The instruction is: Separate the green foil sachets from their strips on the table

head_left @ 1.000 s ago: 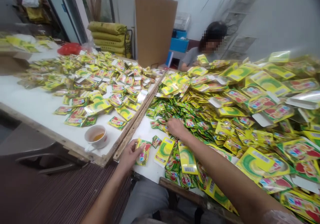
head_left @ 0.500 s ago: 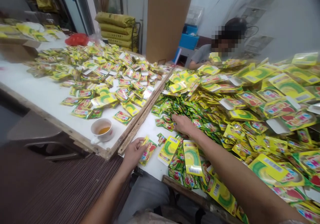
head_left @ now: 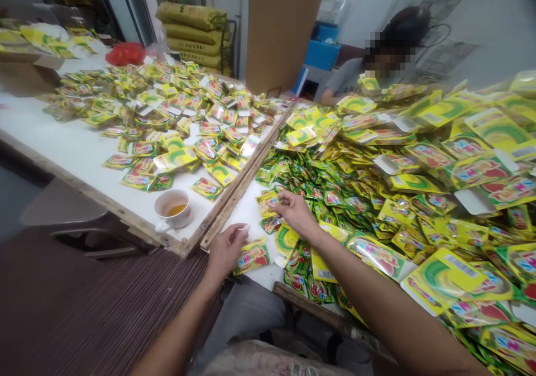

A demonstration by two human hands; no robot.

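My left hand point(head_left: 228, 248) is closed at the near table edge, thumb and fingers pinched on a small printed carton point(head_left: 253, 257). The carton is yellow and green with a red fruit picture, and a bit of white shows at the fingertips. My right hand point(head_left: 295, 213) has its fingers curled together over a small yellow sachet point(head_left: 266, 201), at the edge of a heap of green sachets point(head_left: 310, 177). Between the hands lies a loose green sachet point(head_left: 271, 225). Flat yellow cartons point(head_left: 287, 242) lie just below my right hand, partly behind the forearm.
Cartons pile high on the right point(head_left: 494, 136). More filled-looking cartons point(head_left: 167, 113) spread over the left table, beyond a raised wooden edge point(head_left: 247, 177). A cup of brown liquid point(head_left: 172, 208) stands near the left table's corner. Another person point(head_left: 347, 82) sits behind the heap.
My right hand has drawn back slightly from the green heap, and a yellow sachet now shows at its fingers. The carton at my left hand has turned and tilted lower.
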